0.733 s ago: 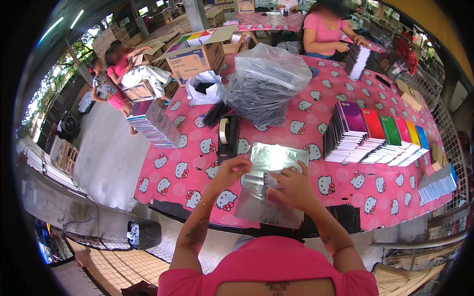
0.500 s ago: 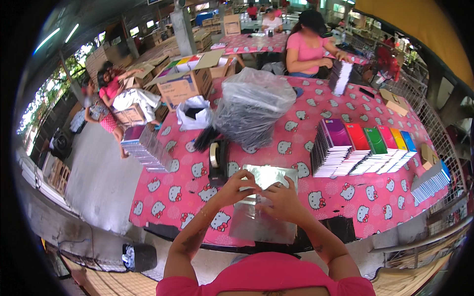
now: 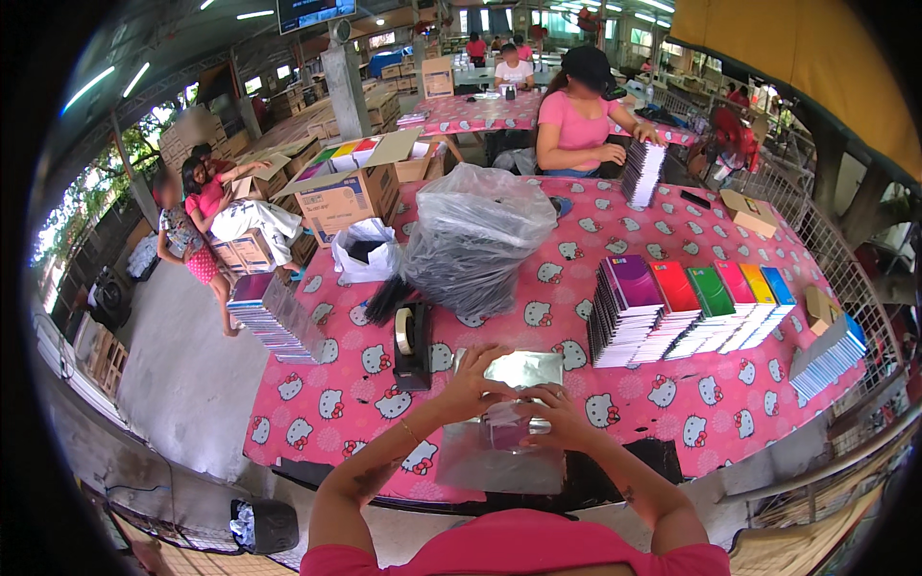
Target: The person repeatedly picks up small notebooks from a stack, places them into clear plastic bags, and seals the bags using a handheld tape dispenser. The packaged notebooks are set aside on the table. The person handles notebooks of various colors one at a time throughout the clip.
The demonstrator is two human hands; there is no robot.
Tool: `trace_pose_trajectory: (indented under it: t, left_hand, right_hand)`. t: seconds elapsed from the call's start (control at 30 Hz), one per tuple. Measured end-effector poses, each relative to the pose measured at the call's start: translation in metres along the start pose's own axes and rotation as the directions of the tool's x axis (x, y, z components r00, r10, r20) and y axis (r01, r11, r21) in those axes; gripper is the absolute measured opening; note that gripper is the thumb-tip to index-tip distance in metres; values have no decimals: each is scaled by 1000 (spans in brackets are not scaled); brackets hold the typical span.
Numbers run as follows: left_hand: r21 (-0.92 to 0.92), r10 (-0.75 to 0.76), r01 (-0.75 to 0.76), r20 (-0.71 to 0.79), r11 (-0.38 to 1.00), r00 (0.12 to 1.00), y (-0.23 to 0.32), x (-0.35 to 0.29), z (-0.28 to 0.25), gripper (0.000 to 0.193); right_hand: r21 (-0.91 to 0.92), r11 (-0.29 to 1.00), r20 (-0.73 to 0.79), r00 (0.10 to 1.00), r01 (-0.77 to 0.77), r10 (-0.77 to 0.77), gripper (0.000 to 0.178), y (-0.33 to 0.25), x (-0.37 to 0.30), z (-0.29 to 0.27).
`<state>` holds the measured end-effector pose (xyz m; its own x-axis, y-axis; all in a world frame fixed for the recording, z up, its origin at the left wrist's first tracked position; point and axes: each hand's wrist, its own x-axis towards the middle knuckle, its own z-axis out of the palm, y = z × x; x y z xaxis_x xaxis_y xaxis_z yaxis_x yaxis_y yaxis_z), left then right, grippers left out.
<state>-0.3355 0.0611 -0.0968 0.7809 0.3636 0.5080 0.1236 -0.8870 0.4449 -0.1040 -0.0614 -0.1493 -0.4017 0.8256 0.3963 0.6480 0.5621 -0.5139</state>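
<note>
Open pink tablecloth [image 3: 672, 398] right of the hands, tape dispenser [image 3: 411, 344] close on the left, big plastic bag [image 3: 477, 240] blocking straight ahead, row of coloured booklets [image 3: 687, 312] walling the right.

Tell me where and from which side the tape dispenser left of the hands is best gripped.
Probably by the dark body of the tape dispenser, pinched across its two flat sides from above. It stands upright on the pink tablecloth, narrow and long, with the tape roll set at its far end, so the near, lower half offers bare flanks. The left hand is nearest and could reach it sideways.
</note>
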Motion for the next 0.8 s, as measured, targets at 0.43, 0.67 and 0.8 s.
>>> trace_pose_trajectory:
  t: [0.43,0.67,0.8]
  left_hand:
    - [60,-148,153,-83,986,986,7,-22,-10,24]
    - [183,-89,87,1,979,996,-13,-27,23,40]
    - [40,-369,379,-156,924,916,-19,-13,41,82]
  right_hand:
    - [-73,982,179,971,173,-158,64,2,20,-4]
    - [0,988,231,961,157,-153,59,9,23,10]
    - [119,987,158,979,112,-130,56,19,22,17]
